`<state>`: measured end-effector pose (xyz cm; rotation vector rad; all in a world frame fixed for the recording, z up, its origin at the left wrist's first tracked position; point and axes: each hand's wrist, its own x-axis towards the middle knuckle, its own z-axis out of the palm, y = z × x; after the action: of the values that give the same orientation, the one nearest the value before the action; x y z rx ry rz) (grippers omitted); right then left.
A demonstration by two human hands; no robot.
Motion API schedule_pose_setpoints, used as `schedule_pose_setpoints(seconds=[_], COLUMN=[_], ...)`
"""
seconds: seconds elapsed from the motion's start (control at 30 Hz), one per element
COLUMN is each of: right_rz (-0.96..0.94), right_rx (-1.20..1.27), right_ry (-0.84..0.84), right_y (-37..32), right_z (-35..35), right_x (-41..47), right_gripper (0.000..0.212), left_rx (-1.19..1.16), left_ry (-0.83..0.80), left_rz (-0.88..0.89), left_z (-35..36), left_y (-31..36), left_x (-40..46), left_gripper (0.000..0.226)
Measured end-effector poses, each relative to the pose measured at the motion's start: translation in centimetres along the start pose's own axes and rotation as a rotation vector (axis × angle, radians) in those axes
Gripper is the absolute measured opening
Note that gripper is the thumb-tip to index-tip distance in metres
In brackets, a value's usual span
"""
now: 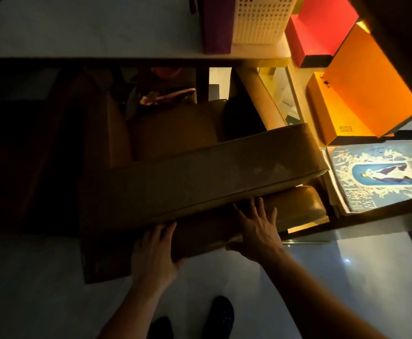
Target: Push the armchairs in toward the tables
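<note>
Leather-covered, heavy-looking armchair [200, 177] sat half under the surface [77, 33] at twelve o'clock, both hands, left hand [154, 253] and right hand [256, 231], flat on its firm backrest, fingers spread.

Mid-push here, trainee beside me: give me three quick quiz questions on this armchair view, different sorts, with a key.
1. True or false: both hands touch the back of the brown armchair.
2. Which stands on the table? A) white perforated basket B) kettle C) laptop
3. Fill in: the left hand and right hand have their fingers ____, pressing rather than gripping.

Key: 1 true; 2 A; 3 spread.
</note>
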<state>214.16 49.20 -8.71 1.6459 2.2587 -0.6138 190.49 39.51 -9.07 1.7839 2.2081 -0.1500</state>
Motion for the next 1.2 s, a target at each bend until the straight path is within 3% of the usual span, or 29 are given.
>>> schedule_pose_setpoints(seconds=[0.47,0.77,1.03,1.2], right_rz=[0.034,0.117,0.187,0.19], right_rx=[-0.11,-0.157,-0.19,-0.185], right_ry=[0.114,0.11,0.028,-0.095], right_y=[-0.9,-7.3,-14.3,-16.0], right_z=[3.1,7.6,10.9,10.8], right_x=[-1.5,-7.5,-12.3,-11.1], right_gripper=[0.109,0.104,0.105,0.128], left_rx=[-0.017,-0.045,-0.011,-0.031], left_ry=[0.059,0.053,0.002,-0.032], left_rz=[0.044,0.119,0.232,0.255], left_z=[2.4,3.7,3.8,3.8], left_y=[-2.6,-8.7,-15.3,-17.3], left_x=[-0.6,-5.7,-9.4,-9.0], left_gripper=[0.083,0.083,0.083,0.085])
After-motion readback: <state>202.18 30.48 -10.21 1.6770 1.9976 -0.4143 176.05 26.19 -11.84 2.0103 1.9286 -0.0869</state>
